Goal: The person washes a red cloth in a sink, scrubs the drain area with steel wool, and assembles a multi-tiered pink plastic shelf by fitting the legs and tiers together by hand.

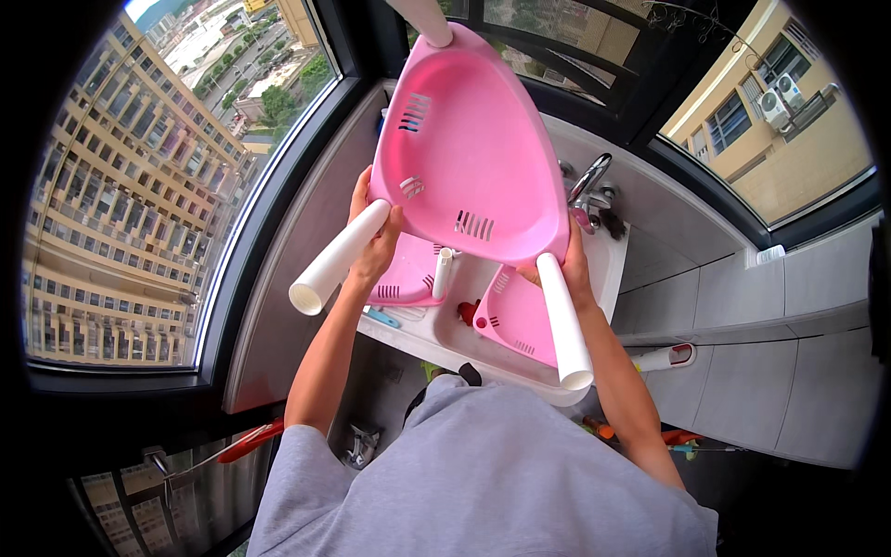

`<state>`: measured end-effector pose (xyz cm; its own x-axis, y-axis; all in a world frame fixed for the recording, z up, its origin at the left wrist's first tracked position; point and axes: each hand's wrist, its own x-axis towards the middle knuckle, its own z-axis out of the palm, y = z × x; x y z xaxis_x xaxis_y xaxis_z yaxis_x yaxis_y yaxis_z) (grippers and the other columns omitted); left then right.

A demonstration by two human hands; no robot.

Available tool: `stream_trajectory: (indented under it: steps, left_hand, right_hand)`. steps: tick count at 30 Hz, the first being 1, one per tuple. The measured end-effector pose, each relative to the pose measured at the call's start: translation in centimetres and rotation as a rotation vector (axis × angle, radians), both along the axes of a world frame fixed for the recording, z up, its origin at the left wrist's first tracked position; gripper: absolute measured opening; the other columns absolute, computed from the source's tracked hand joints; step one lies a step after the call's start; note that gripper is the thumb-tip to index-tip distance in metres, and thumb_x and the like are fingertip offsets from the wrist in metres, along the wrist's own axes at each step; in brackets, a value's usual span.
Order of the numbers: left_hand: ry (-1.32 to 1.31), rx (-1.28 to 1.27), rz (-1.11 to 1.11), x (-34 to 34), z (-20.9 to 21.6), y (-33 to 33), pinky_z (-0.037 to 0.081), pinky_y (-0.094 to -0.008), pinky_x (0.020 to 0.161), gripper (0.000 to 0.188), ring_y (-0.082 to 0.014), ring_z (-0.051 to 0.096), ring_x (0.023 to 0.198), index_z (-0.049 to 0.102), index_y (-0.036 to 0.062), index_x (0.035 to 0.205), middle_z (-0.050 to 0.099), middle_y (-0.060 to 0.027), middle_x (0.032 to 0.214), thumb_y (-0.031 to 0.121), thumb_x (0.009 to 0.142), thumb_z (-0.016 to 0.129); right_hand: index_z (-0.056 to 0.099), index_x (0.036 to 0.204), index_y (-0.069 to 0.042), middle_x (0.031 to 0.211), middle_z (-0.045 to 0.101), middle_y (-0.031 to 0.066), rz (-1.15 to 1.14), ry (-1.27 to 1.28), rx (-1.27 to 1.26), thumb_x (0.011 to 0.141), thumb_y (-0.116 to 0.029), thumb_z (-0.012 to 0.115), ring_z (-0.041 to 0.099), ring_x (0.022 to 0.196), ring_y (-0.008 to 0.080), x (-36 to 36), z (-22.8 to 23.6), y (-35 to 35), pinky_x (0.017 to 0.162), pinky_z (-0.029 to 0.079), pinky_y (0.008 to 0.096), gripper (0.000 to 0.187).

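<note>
pink plastic stool (469, 158) upside down over sink (445, 339) | left hand (371, 237), right hand (566, 269) both clamped on seat rim | looks light, stiff, maybe slippery wet, grab rim by the legs

We see bright, even daylight coming through the large dark-framed windows (278, 139) on the left and upper right. The glossy pink plastic seat (473, 148) carries soft sheen, without harsh glare. Shadows stay soft beneath the white ceramic sink (445, 339). Straight edges bow strongly toward the rim, corners fall black, and focus stays sharp.
</note>
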<state>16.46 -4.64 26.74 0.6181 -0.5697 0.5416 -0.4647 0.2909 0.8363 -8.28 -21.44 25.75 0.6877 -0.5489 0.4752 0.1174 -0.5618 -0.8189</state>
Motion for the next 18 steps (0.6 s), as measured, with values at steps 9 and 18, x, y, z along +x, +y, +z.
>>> stream_trajectory:
  steps: [9, 18]
  left_hand:
    - [0.074, 0.213, 0.163, 0.2, 0.1, 0.3, 0.043, -0.0292, 0.09, 0.057, -0.0192, 0.053, 0.105, 0.038, -0.0047, 0.136, 0.054, -0.0139, 0.117, 0.011, 0.086, 0.061]
    - [0.152, 0.335, 0.058, -1.4, -0.1, 0.7, 0.044, -0.0215, 0.066, 0.057, -0.0057, 0.051, 0.073, 0.042, -0.0047, 0.135, 0.058, -0.001, 0.084, 0.017, 0.088, 0.064]
  right_hand:
    - [0.017, 0.144, -0.004, 0.141, 0.034, 0.0168, 0.498, 0.168, 0.441, 0.069, -0.001, 0.066, 0.045, 0.126, 0.0274, -1.1, 1.3, -1.9, 0.101, 0.041, 0.0392, 0.089]
    - [0.036, 0.131, 0.003, 0.118, 0.054, 0.0154, 0.066, 0.205, 1.058, 0.083, -0.007, 0.058, 0.057, 0.105, 0.0223, 0.7, 1.0, -1.0, 0.087, 0.049, 0.0342, 0.054]
